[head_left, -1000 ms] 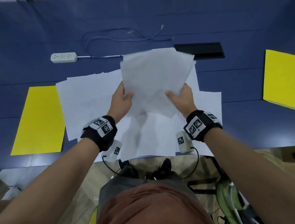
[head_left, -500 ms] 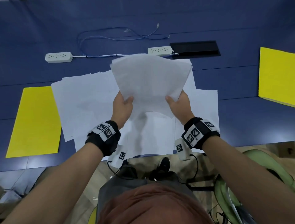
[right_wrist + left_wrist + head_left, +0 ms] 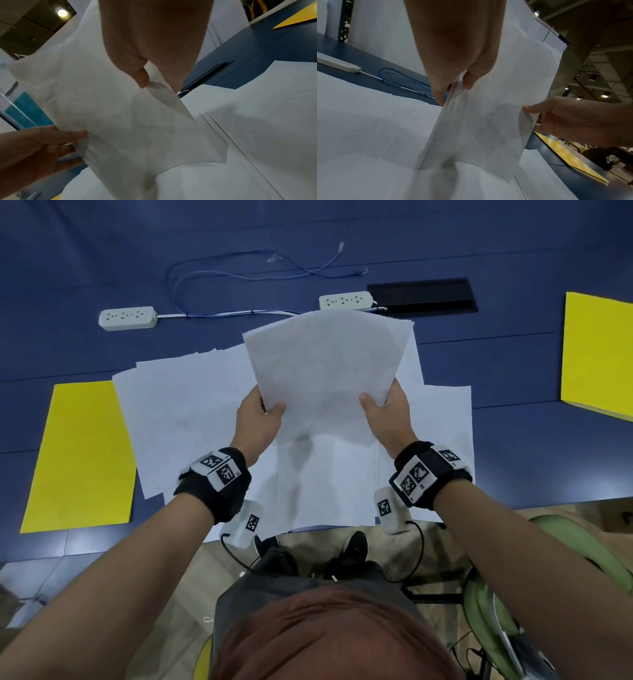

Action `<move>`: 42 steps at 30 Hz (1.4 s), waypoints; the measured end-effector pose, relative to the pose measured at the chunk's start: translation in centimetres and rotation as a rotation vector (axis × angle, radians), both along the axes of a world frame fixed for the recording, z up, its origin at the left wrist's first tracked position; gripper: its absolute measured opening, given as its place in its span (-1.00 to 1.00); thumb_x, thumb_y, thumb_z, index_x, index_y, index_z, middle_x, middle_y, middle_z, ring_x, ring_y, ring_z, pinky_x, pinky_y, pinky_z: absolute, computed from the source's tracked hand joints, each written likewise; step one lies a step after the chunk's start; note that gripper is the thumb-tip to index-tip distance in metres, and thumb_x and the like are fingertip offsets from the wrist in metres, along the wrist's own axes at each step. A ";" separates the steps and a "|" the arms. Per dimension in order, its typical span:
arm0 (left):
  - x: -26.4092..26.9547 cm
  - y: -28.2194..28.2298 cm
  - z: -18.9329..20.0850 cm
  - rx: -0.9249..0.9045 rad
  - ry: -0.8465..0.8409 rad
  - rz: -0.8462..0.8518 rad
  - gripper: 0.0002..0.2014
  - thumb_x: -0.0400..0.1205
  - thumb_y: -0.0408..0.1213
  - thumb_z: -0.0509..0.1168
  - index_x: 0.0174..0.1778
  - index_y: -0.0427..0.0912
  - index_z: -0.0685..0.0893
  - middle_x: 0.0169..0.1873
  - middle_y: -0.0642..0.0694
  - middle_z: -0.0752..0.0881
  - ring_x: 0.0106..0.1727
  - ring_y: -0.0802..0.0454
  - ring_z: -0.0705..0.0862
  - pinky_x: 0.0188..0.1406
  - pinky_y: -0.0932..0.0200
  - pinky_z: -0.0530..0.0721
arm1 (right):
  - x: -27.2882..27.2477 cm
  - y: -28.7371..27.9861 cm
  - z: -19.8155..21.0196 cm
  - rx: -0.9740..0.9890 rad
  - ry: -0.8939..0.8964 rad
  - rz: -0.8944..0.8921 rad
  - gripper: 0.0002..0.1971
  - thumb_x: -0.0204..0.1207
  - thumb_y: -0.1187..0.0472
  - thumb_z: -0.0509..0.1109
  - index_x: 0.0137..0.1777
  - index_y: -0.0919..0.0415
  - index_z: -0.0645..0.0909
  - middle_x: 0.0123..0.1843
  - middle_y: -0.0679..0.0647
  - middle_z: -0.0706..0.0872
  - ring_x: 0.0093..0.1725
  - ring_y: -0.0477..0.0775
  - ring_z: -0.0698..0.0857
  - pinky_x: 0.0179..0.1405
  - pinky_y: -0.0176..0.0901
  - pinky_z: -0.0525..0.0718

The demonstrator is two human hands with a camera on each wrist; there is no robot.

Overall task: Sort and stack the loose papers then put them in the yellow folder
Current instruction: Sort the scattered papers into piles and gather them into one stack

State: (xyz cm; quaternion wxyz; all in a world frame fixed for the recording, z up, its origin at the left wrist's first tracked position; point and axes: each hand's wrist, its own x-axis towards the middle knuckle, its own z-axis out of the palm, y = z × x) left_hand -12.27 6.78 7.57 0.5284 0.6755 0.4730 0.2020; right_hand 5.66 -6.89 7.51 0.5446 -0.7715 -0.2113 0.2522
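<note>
Both hands pinch the paper stack (image 3: 325, 378) at its near corners, left hand (image 3: 257, 422) at 7, right hand (image 3: 387, 419) at 5; long axis runs toward 12, tilted up off the worktop (image 3: 513, 364).

Held stack of papers (image 3: 325, 371): white, faintly translucent grey. Loose sheets (image 3: 191, 419) beneath: white. Table (image 3: 102, 268): dark blue. Left folder (image 3: 82, 457) and right folder (image 3: 599, 354): bright yellow. Two power strips (image 3: 127, 318) (image 3: 346, 301): off-white. Cable (image 3: 239, 272): blue. Recessed panel (image 3: 423, 294): black. Wrist bands (image 3: 219, 477): black, bearing black-and-white square-coded markers.
</note>
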 end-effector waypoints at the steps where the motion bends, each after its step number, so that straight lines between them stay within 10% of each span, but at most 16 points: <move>1: -0.1 -0.1 0.0 0.002 0.017 0.001 -0.68 0.66 -0.34 0.24 0.33 -0.05 0.62 0.15 0.10 0.74 0.19 0.04 0.70 0.25 -0.02 0.69 | -0.1 0.0 -0.1 -0.006 0.010 0.013 -0.57 0.59 0.34 0.33 0.46 0.18 0.47 0.22 -0.02 0.67 0.18 -0.02 0.66 0.30 -0.03 0.65; 8: 0.1 -0.3 -0.2 0.030 0.035 -0.018 -0.72 0.68 -0.32 0.25 0.31 -0.07 0.57 0.08 0.13 0.69 0.09 0.10 0.65 -0.01 0.32 0.60 | -0.5 0.4 -0.5 0.049 0.042 0.010 -0.63 0.62 0.40 0.22 0.37 0.08 0.36 0.15 -0.20 0.62 0.13 -0.25 0.63 0.26 -0.23 0.57; 12: 0.4 -0.3 -0.5 0.024 0.022 -0.021 -0.73 0.69 -0.28 0.23 0.31 -0.04 0.60 0.13 0.10 0.73 0.15 0.02 0.68 0.16 0.14 0.66 | -0.4 0.4 -1.2 0.011 0.064 0.019 -0.67 0.65 0.39 0.16 0.37 0.14 0.39 0.01 -0.21 0.61 -0.05 -0.20 0.62 0.03 -0.30 0.58; 23: 1.4 0.1 -0.1 0.118 0.067 0.008 -0.85 0.72 -0.34 0.20 0.18 -0.17 0.58 -0.06 0.00 0.67 -0.07 0.02 0.60 -0.16 0.28 0.52 | 0.3 0.9 -0.9 -0.016 -0.003 0.043 -0.62 0.65 0.43 0.12 0.44 0.21 0.37 0.14 -0.03 0.61 0.05 -0.04 0.60 -0.09 -0.58 0.49; 27: 1.2 0.3 -0.4 0.078 0.121 -0.062 -0.79 0.73 -0.29 0.20 0.26 -0.12 0.59 -0.04 0.06 0.69 -0.10 0.11 0.61 -0.20 0.39 0.51 | 0.1 0.8 -1.6 -0.071 0.034 0.116 -0.63 0.65 0.41 0.12 0.43 0.20 0.40 0.15 0.00 0.63 0.17 0.09 0.64 0.03 -0.37 0.52; 32: 1.3 0.1 0.1 0.134 0.085 -0.010 -0.85 0.73 -0.29 0.19 0.17 -0.15 0.60 -0.07 -0.01 0.69 -0.07 0.01 0.63 -0.15 0.27 0.57 | 0.4 0.9 -1.4 -0.018 -0.025 0.035 -0.63 0.65 0.41 0.12 0.43 0.19 0.42 0.09 -0.08 0.63 -0.02 -0.18 0.63 -0.14 -0.70 0.49; 39: 1.6 0.0 -0.6 0.093 0.145 -0.055 -0.78 0.74 -0.29 0.17 0.25 -0.20 0.60 -0.02 -0.16 0.72 -0.04 -0.12 0.64 -0.04 0.14 0.57 | 0.4 0.7 -1.9 -0.088 0.011 0.069 -0.60 0.68 0.38 0.09 0.50 0.23 0.35 0.22 -0.02 0.61 0.14 -0.02 0.59 0.11 -0.34 0.48; 42: 2.1 0.1 0.2 0.141 0.100 -0.044 -0.79 0.74 -0.29 0.16 0.23 -0.18 0.60 -0.05 -0.13 0.71 -0.12 -0.01 0.62 -0.08 0.18 0.58 | 1.4 0.6 -1.4 -0.067 -0.019 0.010 -0.66 0.65 0.37 0.09 0.39 0.23 0.41 0.07 -0.02 0.66 -0.10 -0.07 0.63 -0.07 -0.32 0.59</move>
